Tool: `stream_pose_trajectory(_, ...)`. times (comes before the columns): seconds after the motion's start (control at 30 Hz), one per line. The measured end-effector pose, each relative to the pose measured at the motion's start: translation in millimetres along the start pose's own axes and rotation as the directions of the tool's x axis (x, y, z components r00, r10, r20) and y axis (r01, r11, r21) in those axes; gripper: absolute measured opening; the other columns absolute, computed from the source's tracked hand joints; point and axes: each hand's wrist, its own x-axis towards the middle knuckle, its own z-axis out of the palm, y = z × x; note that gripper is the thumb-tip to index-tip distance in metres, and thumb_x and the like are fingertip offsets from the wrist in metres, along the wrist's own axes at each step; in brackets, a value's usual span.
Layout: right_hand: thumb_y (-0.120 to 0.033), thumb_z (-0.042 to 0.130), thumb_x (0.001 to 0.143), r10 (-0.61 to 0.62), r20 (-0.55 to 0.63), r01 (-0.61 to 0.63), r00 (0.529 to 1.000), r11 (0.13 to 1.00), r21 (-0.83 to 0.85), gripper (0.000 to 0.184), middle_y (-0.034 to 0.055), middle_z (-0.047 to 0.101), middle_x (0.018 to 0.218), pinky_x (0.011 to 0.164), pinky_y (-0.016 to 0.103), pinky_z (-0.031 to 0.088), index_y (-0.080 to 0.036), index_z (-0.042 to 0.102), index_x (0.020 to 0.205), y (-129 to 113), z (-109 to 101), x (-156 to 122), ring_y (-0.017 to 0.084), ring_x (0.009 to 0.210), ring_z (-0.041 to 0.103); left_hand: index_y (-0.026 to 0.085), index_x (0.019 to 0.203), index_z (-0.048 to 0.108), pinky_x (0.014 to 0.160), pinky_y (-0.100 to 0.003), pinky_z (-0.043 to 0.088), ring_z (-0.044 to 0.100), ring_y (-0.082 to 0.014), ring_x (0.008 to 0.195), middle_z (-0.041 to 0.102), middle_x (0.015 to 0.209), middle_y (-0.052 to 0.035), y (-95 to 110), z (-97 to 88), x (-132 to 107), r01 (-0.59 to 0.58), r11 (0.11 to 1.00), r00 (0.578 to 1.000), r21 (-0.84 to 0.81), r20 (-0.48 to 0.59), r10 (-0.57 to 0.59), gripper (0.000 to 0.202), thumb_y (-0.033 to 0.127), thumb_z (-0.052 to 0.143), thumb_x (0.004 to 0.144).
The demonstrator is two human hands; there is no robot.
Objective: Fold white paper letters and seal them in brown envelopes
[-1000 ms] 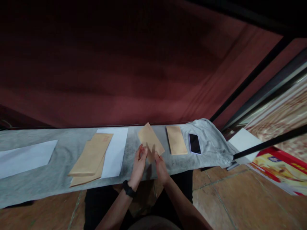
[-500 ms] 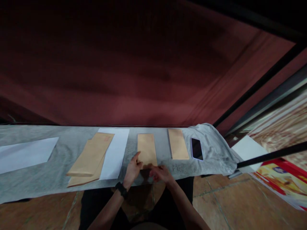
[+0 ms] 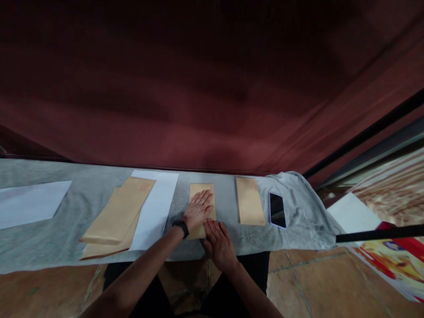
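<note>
A brown paper envelope [image 3: 196,232] lies upright before me on the grey cloth. Flat across its middle rests my left hand [image 3: 198,207], fingers stretched out, a dark band on that wrist. My right hand [image 3: 220,246] is at the envelope's lower right corner, fingers extended and palm down, its fingertips on the near edge. Part of the envelope is hidden under both hands. To the right lies another brown envelope [image 3: 250,201]. On the left, several brown envelopes [image 3: 121,210] overlap white paper sheets [image 3: 154,210].
Grey cloth [image 3: 228,238] covers the narrow table. A phone [image 3: 277,210] lies near its right end, and more white paper [image 3: 33,203] at far left. A dark red surface [image 3: 198,132] rises behind. Beyond the right end are a black bar [image 3: 380,234] and a red-yellow box [image 3: 394,260].
My left hand has moved up from the envelope's lower left edge and spread flat over it. My right hand has opened from curled fingers and laid its fingers on the lower corner.
</note>
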Motion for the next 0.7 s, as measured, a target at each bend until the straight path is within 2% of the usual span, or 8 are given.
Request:
stream_pose_trajectory(0.13,-0.030,0.048,0.104,0.004,0.017,-0.004,1.000,1.000,-0.008,0.061,0.0095,0.045,0.158,0.123,0.050,0.033,-0.019,0.027,0.160,-0.7,-2.5,2.4,0.025,0.146,0.042,0.016,0.154,0.039,0.126,-0.042,0.019,0.030,-0.0203,0.152,0.038,0.162,-0.0105,-26.4,3.0,47.0,-0.105,0.994,0.988,-0.016,0.109,0.106,0.057,0.041,0.032,0.103)
stream_pose_trajectory(0.27,-0.031,0.049,0.104,0.017,0.024,-0.018,1.000,1.000,0.010,0.059,0.0096,0.043,0.159,0.123,0.049,0.033,-0.019,0.031,0.159,0.3,-1.5,2.7,0.026,0.145,0.043,0.013,0.154,0.038,0.126,-0.041,0.015,0.028,-0.0214,0.153,0.035,0.163,-0.0114,-37.2,2.8,67.3,-0.103,0.995,0.983,0.003,0.156,0.101,0.059,0.042,0.028,0.104)
stream_pose_trajectory(0.37,-0.026,0.044,0.105,0.038,-0.002,-0.038,0.999,0.997,0.066,0.049,0.0074,0.049,0.155,0.122,0.048,0.036,-0.021,0.042,0.153,3.0,-0.9,0.5,0.023,0.143,0.046,0.013,0.155,0.036,0.127,-0.039,0.014,0.025,-0.0206,0.154,0.033,0.164,-0.0109,-33.7,3.2,60.3,-0.136,0.991,0.977,0.016,0.170,0.131,0.059,0.041,0.026,0.104)
stream_pose_trajectory(0.53,-0.022,0.039,0.105,0.076,-0.048,-0.066,0.996,0.981,0.185,0.037,0.0064,0.063,0.139,0.119,0.045,0.040,-0.023,0.057,0.137,7.7,-0.2,-3.1,0.020,0.132,0.055,0.013,0.156,0.034,0.127,-0.037,0.014,0.024,-0.0202,0.154,0.031,0.165,-0.0105,-15.6,1.3,25.4,-0.206,0.978,0.961,0.015,0.193,0.200,0.060,0.043,0.028,0.105)
stream_pose_trajectory(0.7,-0.021,0.040,0.104,0.134,-0.090,-0.109,0.987,0.964,0.241,0.028,0.0064,0.069,0.119,0.114,0.046,0.045,-0.024,0.063,0.120,9.5,2.2,-6.5,0.021,0.117,0.062,0.015,0.155,0.035,0.127,-0.038,0.016,0.024,-0.0199,0.154,0.031,0.166,-0.0100,2.9,-5.7,-7.4,-0.267,0.963,0.947,-0.024,0.177,0.267,0.057,0.042,0.031,0.105)
